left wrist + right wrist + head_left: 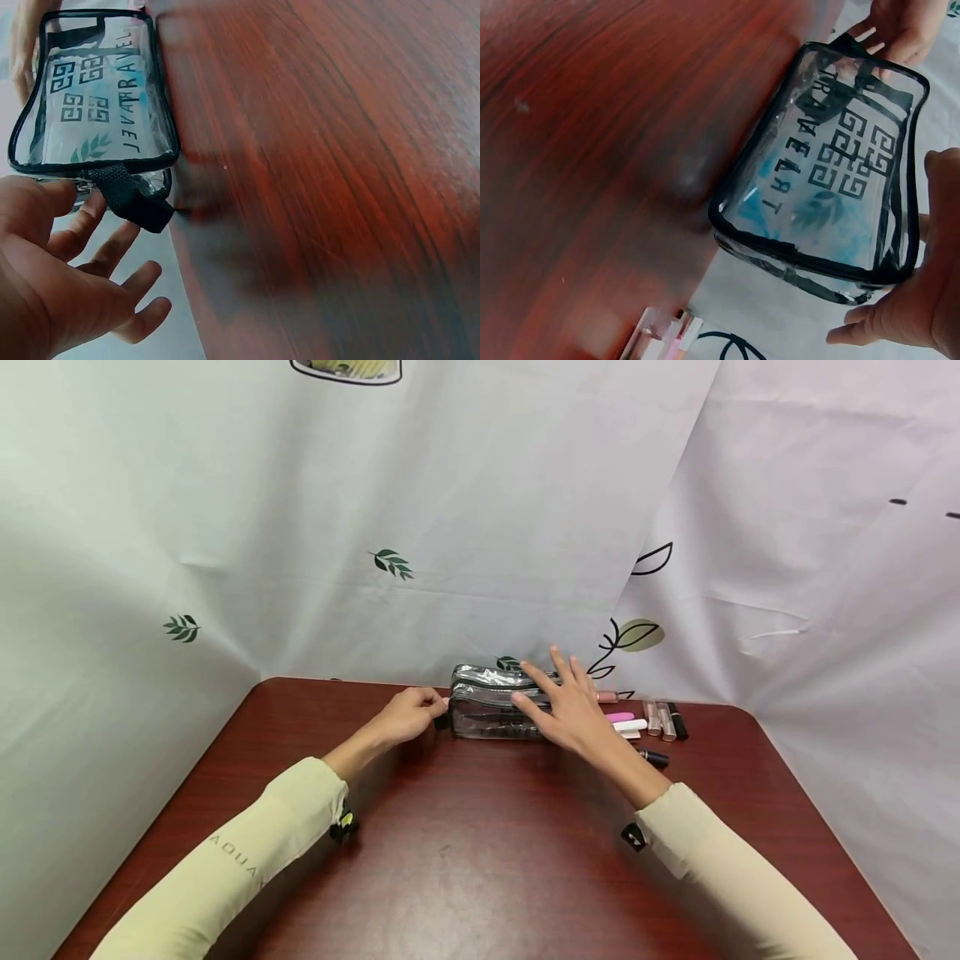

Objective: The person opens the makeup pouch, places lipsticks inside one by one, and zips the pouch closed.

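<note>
A clear pouch with black trim and "TRAVEL" lettering point(491, 720) stands at the back of the table. At its left end, my left hand point(405, 717) pinches the zipper pull point(84, 186) between thumb and index finger, with the other fingers spread. A black strap loop point(131, 201) sticks out beside these fingers. My right hand point(573, 714) is at the pouch's right end, fingers spread, and covers part of it in the head view. In the right wrist view its thumb is by the pouch's upper edge; whether it presses there I cannot tell.
Right of the pouch lie a pink tube point(619, 717), a white tube point(630, 725), clear lip gloss tubes point(666, 723), a black tube point(678, 723) and a dark cosmetic tube point(655, 758). A printed white curtain point(480, 527) hangs behind the table's back edge.
</note>
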Tool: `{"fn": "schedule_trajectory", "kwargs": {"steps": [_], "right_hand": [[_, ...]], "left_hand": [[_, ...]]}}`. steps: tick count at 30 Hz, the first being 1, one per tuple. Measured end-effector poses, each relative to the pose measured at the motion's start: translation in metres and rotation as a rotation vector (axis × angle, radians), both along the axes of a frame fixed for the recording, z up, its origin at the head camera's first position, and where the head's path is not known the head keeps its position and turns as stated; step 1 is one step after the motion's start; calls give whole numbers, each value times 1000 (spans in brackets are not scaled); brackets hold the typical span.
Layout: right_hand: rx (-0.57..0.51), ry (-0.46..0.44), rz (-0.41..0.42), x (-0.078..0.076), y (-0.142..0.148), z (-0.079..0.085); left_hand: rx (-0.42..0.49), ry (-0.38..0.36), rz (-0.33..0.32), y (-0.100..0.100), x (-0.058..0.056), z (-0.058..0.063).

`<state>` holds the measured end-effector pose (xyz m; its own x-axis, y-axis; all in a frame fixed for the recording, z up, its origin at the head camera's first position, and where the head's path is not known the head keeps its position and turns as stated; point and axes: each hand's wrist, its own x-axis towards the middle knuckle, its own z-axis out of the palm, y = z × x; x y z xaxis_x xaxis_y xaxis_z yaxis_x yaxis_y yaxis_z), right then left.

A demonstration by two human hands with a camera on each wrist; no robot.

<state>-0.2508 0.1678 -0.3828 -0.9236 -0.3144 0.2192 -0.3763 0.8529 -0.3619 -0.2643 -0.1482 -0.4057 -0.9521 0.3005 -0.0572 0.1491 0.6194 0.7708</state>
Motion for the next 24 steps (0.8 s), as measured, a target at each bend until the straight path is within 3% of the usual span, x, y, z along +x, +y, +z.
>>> {"fn": "schedule_trajectory", "kwargs": {"steps": [7,18,24], "right_hand": [[34,17,17,-2,0,-6],[34,-4,40,-5,-1,-7],[24,-10,47,-5,1,-7]], "left_hand": [[76,-129,-16,3,-2,1],[162,-324,38,2,-14,0],[203,-347,40,3,-17,1]]}}
